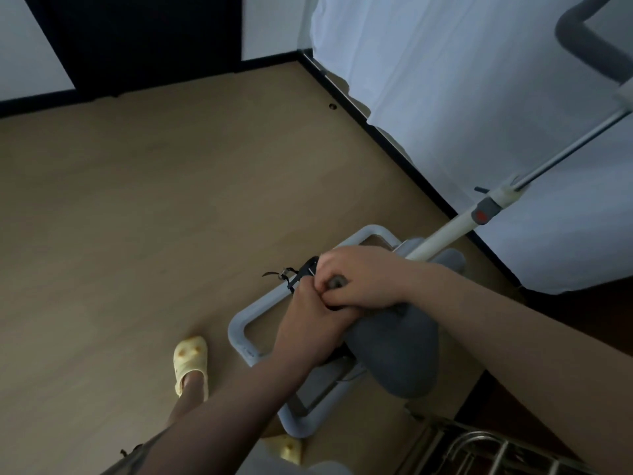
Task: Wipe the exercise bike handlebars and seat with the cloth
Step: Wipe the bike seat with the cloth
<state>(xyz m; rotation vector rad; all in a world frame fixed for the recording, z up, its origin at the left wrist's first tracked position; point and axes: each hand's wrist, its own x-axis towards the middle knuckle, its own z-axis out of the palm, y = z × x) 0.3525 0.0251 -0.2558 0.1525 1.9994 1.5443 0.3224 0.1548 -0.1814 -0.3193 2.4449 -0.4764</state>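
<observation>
The exercise bike's grey padded seat (pixel 397 351) sits at lower centre, seen from above. Both of my hands meet at the seat's front tip. My right hand (pixel 359 281) is clenched, and a small dark grey bit of cloth (pixel 337 282) shows between its fingers. My left hand (pixel 308 320) presses against it from below with curled fingers; what those fingers hold is hidden. The grey handlebar (pixel 582 36) curves at the top right, on the end of the white post (pixel 448 233).
The bike's grey base frame (pixel 241 323) rests on the wooden floor, with a black strapped pedal (pixel 296 272) beside my hands. My feet wear yellow slippers (pixel 190 365). A white curtain (pixel 445 80) hangs on the right. A metal rack (pixel 486 450) stands at the bottom right.
</observation>
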